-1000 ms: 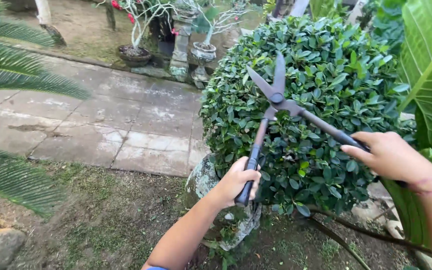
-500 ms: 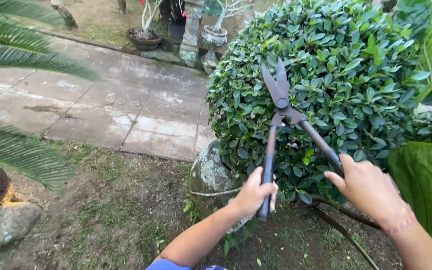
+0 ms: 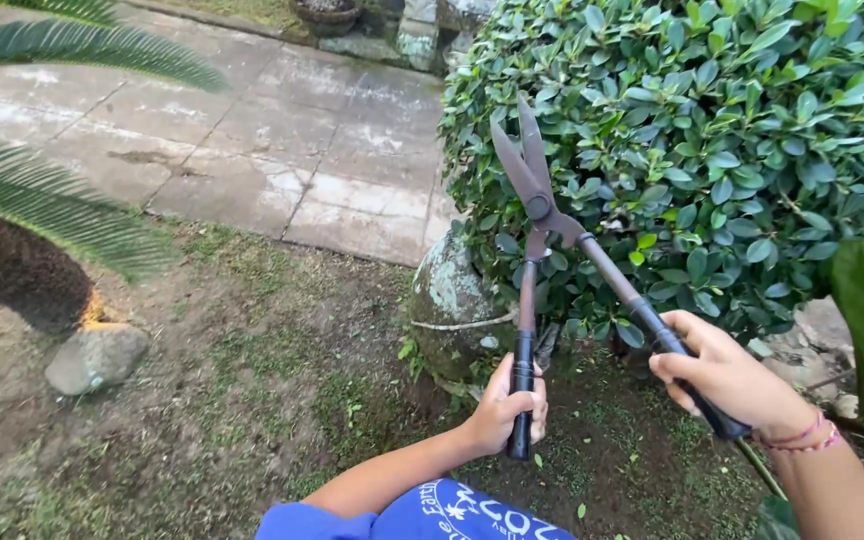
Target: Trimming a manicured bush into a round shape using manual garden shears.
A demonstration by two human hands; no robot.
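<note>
Garden bush (image 3: pixel 712 150), hedge shears (image 3: pixel 537 210) in both hands' fingers (image 3: pixel 512 405).

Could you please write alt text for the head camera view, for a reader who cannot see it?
A person holds long-handled hedge shears, the left hand and right hand each gripping a dark handle, with the blades nearly closed against the side of a rounded green shrub. Below it lie a mossy stone, patchy grass and a paved path.

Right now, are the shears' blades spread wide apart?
No, the blades of the hedge shears lie nearly closed together against the bush.
</note>
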